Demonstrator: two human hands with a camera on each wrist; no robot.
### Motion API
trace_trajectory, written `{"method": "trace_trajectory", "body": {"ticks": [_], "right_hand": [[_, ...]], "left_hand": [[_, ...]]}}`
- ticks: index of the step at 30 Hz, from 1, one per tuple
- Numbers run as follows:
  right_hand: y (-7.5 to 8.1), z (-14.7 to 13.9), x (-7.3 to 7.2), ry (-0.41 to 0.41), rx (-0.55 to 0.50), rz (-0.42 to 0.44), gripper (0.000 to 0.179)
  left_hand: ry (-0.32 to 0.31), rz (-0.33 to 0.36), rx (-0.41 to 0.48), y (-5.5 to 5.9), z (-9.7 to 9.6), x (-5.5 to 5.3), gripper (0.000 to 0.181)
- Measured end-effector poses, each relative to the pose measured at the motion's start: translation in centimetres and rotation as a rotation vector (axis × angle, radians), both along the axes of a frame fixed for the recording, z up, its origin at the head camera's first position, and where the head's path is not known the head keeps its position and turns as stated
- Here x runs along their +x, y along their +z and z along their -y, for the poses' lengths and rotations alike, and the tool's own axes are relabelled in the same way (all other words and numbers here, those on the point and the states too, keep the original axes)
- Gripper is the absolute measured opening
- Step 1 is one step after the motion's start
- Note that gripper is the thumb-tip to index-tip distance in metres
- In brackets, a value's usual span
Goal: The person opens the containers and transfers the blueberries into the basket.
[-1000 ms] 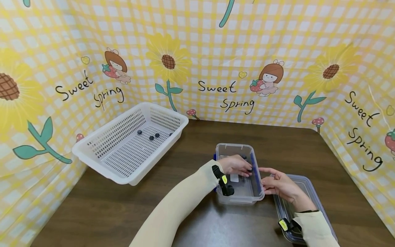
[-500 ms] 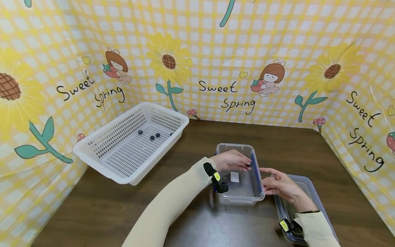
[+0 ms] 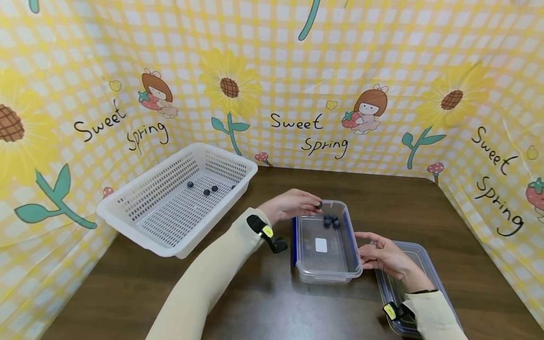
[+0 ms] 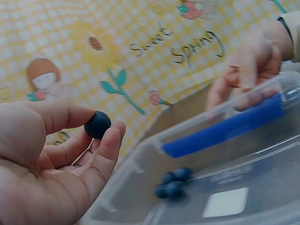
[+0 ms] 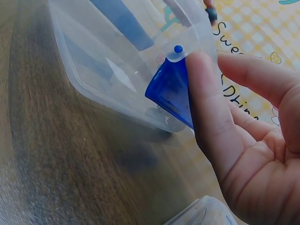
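Observation:
My left hand (image 3: 293,204) pinches a dark blueberry (image 4: 97,124) between thumb and fingertips, above the far left edge of a clear plastic box (image 3: 307,270). Inside the box, at its far end, several blueberries (image 3: 331,221) lie clustered. A white label (image 3: 321,245) shows on the box floor. My right hand (image 3: 384,257) touches the box's right side. In the right wrist view its thumb lies against the blue clip (image 5: 171,86), with the fingers fairly straight.
At the left a white slotted basket (image 3: 142,236) holds several blueberries (image 3: 207,192), spread toward its far end. A clear lid (image 3: 414,250) lies on the brown table (image 3: 263,302) under the right forearm. A checked yellow cloth (image 3: 280,71) stands around the back and sides.
My left hand has risen out of the box and moved left to its far left edge, carrying a blueberry. The blueberries inside are now uncovered. My right hand stays at the box's side.

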State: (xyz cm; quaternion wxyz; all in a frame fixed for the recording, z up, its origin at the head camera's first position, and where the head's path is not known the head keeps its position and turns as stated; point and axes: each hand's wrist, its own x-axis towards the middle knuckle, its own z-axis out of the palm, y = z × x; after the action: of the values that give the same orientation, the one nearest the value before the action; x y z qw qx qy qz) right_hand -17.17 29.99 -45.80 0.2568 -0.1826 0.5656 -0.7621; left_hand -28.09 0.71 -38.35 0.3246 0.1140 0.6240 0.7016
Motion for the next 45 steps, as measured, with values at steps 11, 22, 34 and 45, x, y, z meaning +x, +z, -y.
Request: {"method": "trace_trajectory", "body": {"ticks": [11,22,34,45], "right_hand": [[-0.1,-0.2,-0.1,-0.01,0.021,-0.007,0.044],[0.0,-0.2,0.1,-0.029,0.044,-0.001,0.042],[0.3,-0.1,0.1,-0.031,0.054,0.009,0.04],[0.3,-0.1,0.0,-0.045,0.073,0.022,0.039]], "left_hand": [[0.17,-0.085,0.131,3.5,7.0,-2.1,0.037],[0.362,-0.057,0.231,4.7,15.1,-3.5,0.023],[0.496,0.012,0.181,3.6,21.6,-4.0,0.011],[0.532,0.076,0.059,2.9,25.5,-3.2,0.011]]}}
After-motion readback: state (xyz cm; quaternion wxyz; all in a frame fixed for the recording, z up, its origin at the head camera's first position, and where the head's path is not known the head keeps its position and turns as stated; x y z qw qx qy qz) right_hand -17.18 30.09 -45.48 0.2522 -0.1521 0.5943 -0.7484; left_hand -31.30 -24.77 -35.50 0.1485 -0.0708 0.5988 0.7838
